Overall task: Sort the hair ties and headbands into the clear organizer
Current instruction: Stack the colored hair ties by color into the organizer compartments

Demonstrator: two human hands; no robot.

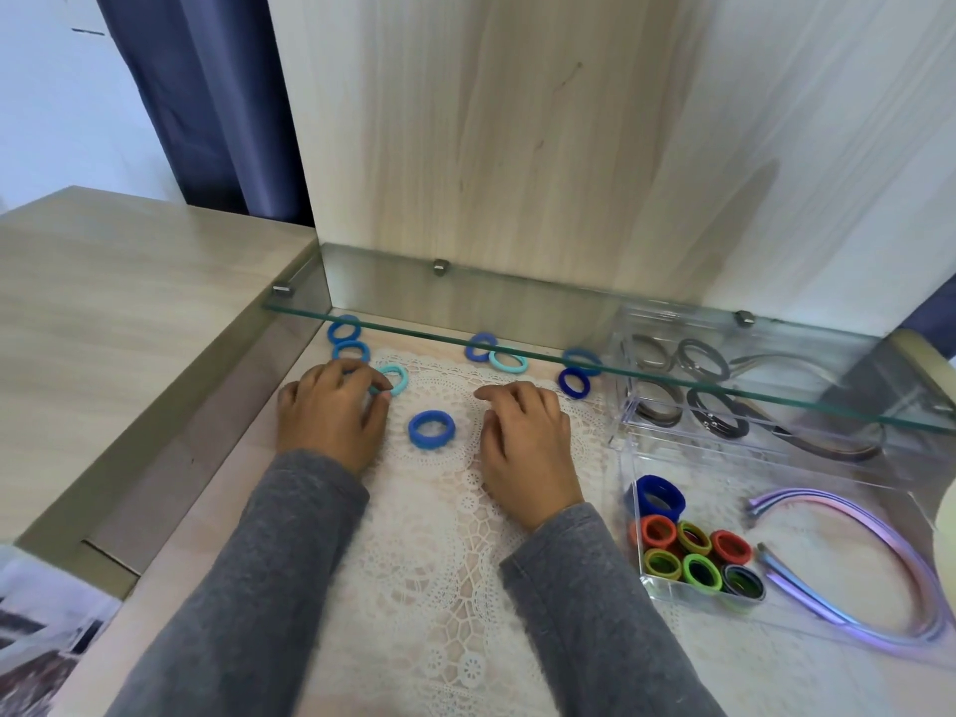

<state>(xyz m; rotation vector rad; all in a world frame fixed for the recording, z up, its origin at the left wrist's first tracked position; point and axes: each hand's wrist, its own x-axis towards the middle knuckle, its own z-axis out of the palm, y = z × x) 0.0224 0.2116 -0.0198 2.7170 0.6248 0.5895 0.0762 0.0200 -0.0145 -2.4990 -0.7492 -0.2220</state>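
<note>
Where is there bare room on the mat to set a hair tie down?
Free: the lace mat between the sleeves, and its strip between the right hand and the clear organizer. Crowded: the back under the glass shelf, strewn with blue hair ties, and by the left hand, pinching a turquoise tie.

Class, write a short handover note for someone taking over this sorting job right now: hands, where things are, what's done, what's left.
Left hand pinches a teal hair tie; right hand hovers open, empty.
Done: coloured ties and pastel headbands sit in the clear organizer.
Left: loose blue ties, one between the hands on the lace mat, the rest further back by the glass shelf.
</note>
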